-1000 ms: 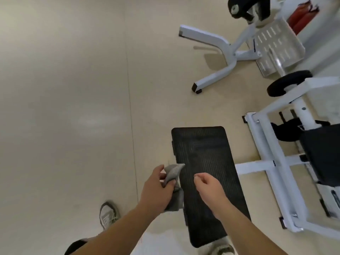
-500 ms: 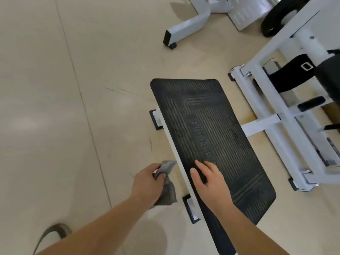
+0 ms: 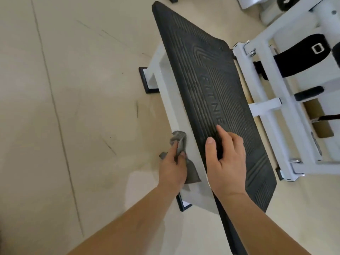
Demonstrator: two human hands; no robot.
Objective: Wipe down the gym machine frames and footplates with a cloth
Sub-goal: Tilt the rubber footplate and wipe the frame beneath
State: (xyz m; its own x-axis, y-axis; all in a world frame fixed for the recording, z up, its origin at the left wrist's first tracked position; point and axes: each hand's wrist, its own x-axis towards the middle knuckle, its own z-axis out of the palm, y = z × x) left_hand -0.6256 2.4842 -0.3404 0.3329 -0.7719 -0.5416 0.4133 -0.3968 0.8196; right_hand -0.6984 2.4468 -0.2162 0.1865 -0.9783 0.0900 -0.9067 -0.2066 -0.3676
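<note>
Cloth [image 3: 181, 142], grey and bunched, lies in the head view against the white frame [image 3: 165, 80], just under the left edge of the footplate [image 3: 220, 89], gripped by the left hand [image 3: 173, 168]. The right hand [image 3: 227, 159] rests flat on the ribbed black footplate, fingers straight, holding nothing. Wiping looks barely begun: the footplate top and most of the frame seem left to do. No container shows.
</note>
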